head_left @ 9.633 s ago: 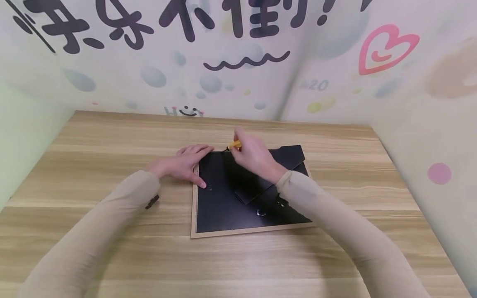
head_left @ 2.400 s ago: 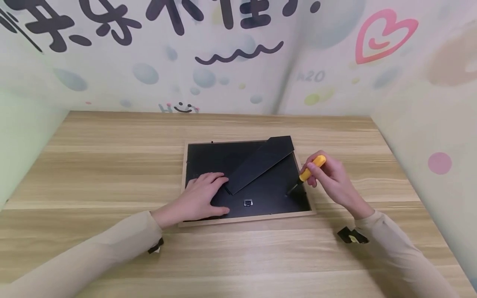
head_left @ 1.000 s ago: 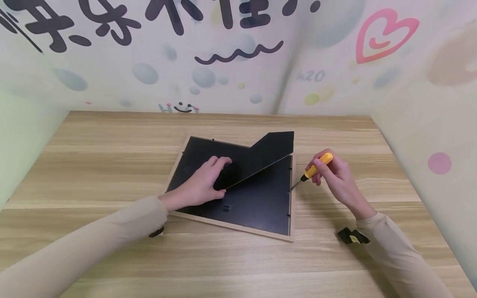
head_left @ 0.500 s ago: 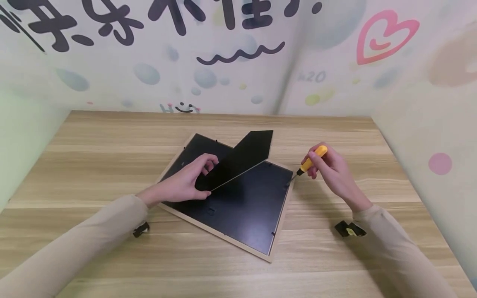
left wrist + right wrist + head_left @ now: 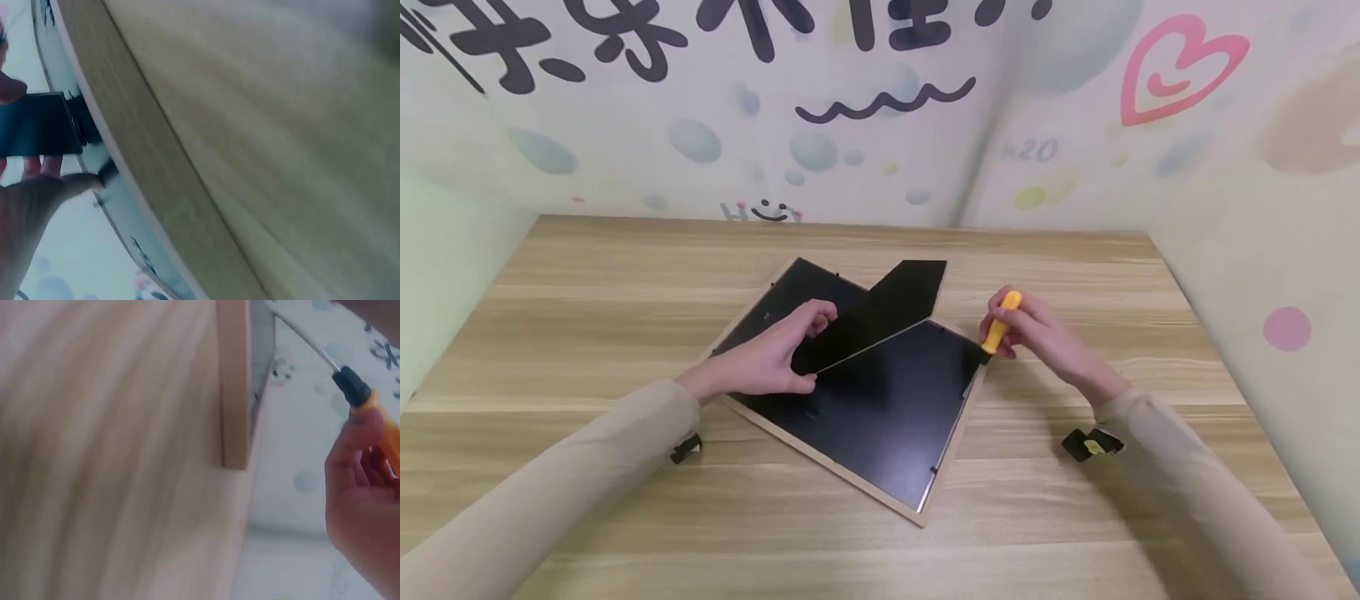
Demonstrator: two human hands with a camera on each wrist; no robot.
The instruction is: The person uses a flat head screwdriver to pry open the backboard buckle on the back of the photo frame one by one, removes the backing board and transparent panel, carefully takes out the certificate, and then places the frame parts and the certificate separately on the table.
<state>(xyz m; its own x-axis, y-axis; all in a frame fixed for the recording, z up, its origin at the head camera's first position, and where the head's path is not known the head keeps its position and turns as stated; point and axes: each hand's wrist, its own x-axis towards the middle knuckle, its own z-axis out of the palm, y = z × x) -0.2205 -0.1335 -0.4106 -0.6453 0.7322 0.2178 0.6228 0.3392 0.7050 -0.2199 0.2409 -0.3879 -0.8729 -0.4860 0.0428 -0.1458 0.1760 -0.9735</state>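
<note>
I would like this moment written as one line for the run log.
picture frame: back up, askew on table | left hand: holds black stand | right hand: grips yellow screwdriver, tip near frame edge

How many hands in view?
2: left hand gripping the black stand, right hand holding the screwdriver at the frame's edge.

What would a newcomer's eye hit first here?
First, the yellow-handled screwdriver in the right hand, at the right side of the black-backed frame. Next, the black flap slanting up from that frame's back, its lower end held by the left hand. Then the pink heart high on the wall, toward the right.
</note>
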